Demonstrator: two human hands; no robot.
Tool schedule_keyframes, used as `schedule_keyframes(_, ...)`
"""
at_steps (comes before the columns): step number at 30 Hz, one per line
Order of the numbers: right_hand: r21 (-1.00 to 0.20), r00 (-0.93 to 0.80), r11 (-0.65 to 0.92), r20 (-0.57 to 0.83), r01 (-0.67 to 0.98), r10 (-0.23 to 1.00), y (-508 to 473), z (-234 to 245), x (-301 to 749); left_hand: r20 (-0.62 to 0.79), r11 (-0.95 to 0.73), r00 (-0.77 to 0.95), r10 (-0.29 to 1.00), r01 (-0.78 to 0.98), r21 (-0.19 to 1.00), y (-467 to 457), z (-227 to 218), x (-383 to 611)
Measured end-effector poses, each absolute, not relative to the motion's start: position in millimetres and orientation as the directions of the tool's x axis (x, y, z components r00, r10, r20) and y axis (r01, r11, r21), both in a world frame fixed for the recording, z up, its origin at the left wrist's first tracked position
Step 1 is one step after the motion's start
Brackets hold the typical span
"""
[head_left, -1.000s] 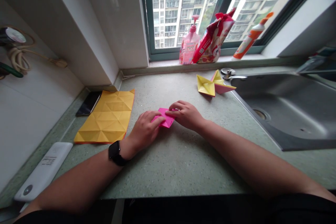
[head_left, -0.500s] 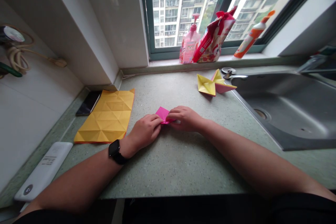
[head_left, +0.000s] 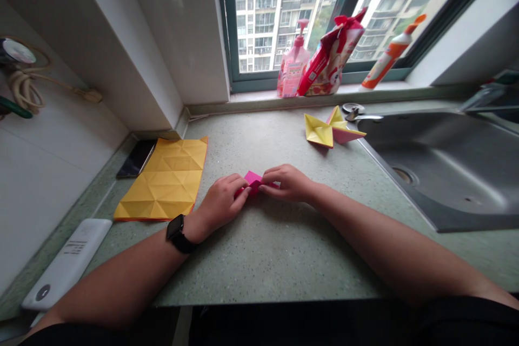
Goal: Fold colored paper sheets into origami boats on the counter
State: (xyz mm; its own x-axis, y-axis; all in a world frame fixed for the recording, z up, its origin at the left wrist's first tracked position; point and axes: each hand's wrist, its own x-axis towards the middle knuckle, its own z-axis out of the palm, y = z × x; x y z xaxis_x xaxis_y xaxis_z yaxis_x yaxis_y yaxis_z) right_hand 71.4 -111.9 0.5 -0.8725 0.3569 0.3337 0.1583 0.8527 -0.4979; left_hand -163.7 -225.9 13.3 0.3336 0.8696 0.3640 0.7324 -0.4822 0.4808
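A small folded piece of pink origami paper point(head_left: 253, 179) sits at the middle of the speckled countertop, partly covered by fingers. My left hand point(head_left: 226, 195), below a black watch, pinches its left side between thumb and fingers. On the other side my right hand point(head_left: 288, 183) grips the right part, thumb toward me. Creased yellow-orange paper point(head_left: 164, 181) with a red-orange edge lies flat, left of my left hand. Beyond my right hand stands a folded yellow and pink paper shape point(head_left: 320, 131) with pointed corners.
A sink point(head_left: 446, 173) takes up the right side. A dark phone point(head_left: 135, 159) lies partly beneath the yellow paper, and a white power bank point(head_left: 67, 265) is at the left edge. A pump bottle point(head_left: 292, 70), a red bag point(head_left: 332, 62) and an orange-white bottle point(head_left: 389, 57) line the windowsill.
The pink paper's near part has lifted and bent between my fingers. Both hands stay almost in place, with the thumbs and fingertips slightly shifted along the paper.
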Motion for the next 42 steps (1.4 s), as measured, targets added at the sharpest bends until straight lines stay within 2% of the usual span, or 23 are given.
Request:
schedule_keyframes(4,-0.538,-0.845,0.821,0.336,0.19,0.416,-112.1,0.9,70.3,0.369,-0.449,0.277,0.887,0.701,0.554,-224.9,12.2,-164.0)
schedule_keyframes(8,-0.539,-0.782,0.796,0.357,0.274,0.511,-111.6,-2.4,68.1,0.376,-0.413,0.219,0.9,0.702,0.58,-222.4,10.0,-166.5)
schedule_keyframes(14,-0.46,-0.743,0.781,0.318,0.423,0.589,-111.3,-11.2,63.5,0.363,-0.372,0.2,0.91,0.778,0.507,-217.2,5.2,-170.8)
schedule_keyframes(19,-0.382,-0.728,0.793,0.336,0.475,0.598,-111.3,-15.4,59.5,0.385,-0.356,0.188,0.904,0.829,0.431,-216.8,-4.2,-171.9)
schedule_keyframes(25,-0.328,-0.704,0.769,0.316,0.548,0.636,-112.8,-16.6,55.6,0.42,-0.475,0.328,0.846,0.822,0.314,-217.7,-9.2,-171.4)
schedule_keyframes(31,-0.312,-0.687,0.753,0.31,0.579,0.657,-114.1,-17.1,53.4,0.373,-0.573,0.459,0.807,0.762,0.303,-218.3,-5.7,-169.2)
schedule_keyframes(42,-0.321,-0.736,0.789,0.295,0.524,0.609,-111.3,-14.4,57.1,0.319,-0.575,0.491,0.811,0.771,0.274,-218.6,-4.8,-170.7)
